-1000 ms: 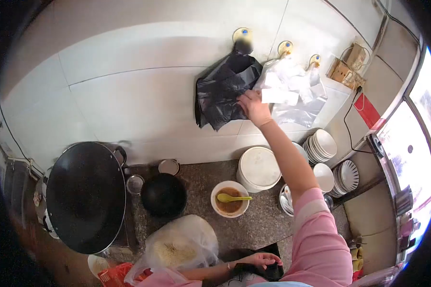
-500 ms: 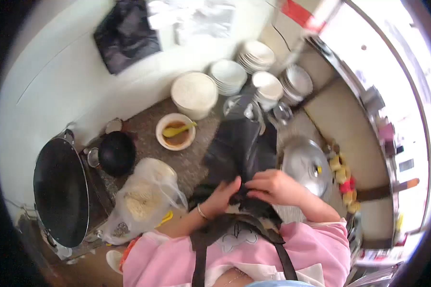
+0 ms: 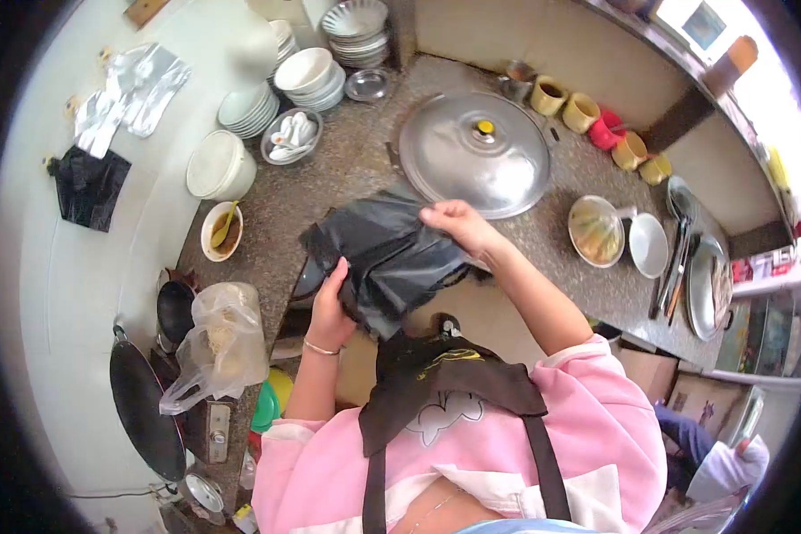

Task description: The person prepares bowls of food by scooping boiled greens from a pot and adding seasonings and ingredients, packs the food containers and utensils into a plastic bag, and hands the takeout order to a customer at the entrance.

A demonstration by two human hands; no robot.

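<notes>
A black plastic bag (image 3: 392, 262) is stretched between my two hands in front of my apron, over the counter's front edge. My left hand (image 3: 331, 311) grips its lower left side, thumb on top and the other fingers hidden behind. The bag's upper right part is pinched in my right hand (image 3: 461, 227), just below a large round metal lid (image 3: 454, 169) with a yellow knob. The plastic looks creased; whether its mouth is open I cannot tell.
To the left are a noodle-filled clear bag (image 3: 227, 343), a bowl of sauce with a yellow spoon (image 3: 218, 233), a white tub (image 3: 218, 166) and a wok (image 3: 142, 409). Bowl stacks (image 3: 307, 76) stand behind. Yellow cups (image 3: 581, 112), ladles (image 3: 679, 236) and a tray (image 3: 707, 289) occupy the right.
My view has turned to the right. The black bag, hanging lengthwise with both hands close together before, is now spread sideways, with my hands farther apart.
</notes>
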